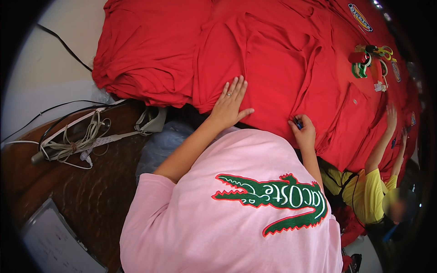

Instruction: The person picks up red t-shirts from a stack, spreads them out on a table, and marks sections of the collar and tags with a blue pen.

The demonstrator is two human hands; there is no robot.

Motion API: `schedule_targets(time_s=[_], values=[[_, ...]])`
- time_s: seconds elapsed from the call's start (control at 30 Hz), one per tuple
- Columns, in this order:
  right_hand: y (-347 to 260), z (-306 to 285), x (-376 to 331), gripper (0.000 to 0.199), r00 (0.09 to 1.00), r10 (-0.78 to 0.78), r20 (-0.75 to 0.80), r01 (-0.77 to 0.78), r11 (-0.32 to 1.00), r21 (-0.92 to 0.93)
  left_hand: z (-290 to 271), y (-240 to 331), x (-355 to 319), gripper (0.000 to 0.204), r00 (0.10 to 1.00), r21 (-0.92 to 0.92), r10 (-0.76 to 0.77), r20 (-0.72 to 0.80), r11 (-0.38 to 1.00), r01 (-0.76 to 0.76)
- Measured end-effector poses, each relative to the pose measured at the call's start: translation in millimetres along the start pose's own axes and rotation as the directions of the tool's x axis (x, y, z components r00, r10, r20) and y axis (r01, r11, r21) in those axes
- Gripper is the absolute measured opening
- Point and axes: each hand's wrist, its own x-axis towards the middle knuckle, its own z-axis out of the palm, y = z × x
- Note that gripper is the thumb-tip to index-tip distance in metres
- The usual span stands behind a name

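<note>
Red cloth garments point(268, 86) lie spread and heaped across the table in front of me. My left hand point(231, 102) rests flat on the cloth near its front edge, fingers stretched out and a ring on one finger. To its right, my right hand point(305, 132) is closed on a small dark blue object point(298, 123), just above the same red cloth. Only a bit of that object shows between the thumb and fingers, so its kind is unclear. Right of my right hand lies a red piece with a button point(355, 101).
Yellow-handled scissors point(386, 52) and tape rolls point(359, 69) lie on the cloth at the right. A co-worker in a yellow shirt point(366, 195) reaches onto the cloth there. At left are a bundled cable point(75, 146), a power strip point(107, 140) and a clear plastic bag point(164, 145).
</note>
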Motion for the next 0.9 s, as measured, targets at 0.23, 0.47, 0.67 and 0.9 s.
schedule_targets(time_s=[0.23, 0.47, 0.67, 0.9], values=[[-3.3, 0.9, 2.7, 0.029, 0.999, 0.048, 0.011, -0.048, 0.999, 0.018, 0.4, -45.2, 115.9, 0.101, 0.97, 0.135, -0.211, -0.122, 0.965, 0.227], [-10.3, 1.5, 3.1, 0.028, 0.996, 0.089, -0.032, -0.088, 0.996, 0.004, 6.0, -16.7, 210.7, 0.102, 0.995, 0.257, -0.068, -0.069, 0.963, 0.084], [-9.9, 4.2, 2.0, 0.025, 0.993, 0.032, -0.11, -0.026, 0.998, 0.056, 46.3, 26.6, 193.4, 0.098, 0.986, 0.231, 0.12, -0.111, 0.969, -0.092], [-0.8, 5.7, 4.6, 0.019, 0.99, 0.08, -0.115, -0.065, 0.99, 0.126, 24.4, 37.0, 87.2, 0.09, 0.965, 0.013, 0.237, 0.115, 0.971, -0.24]])
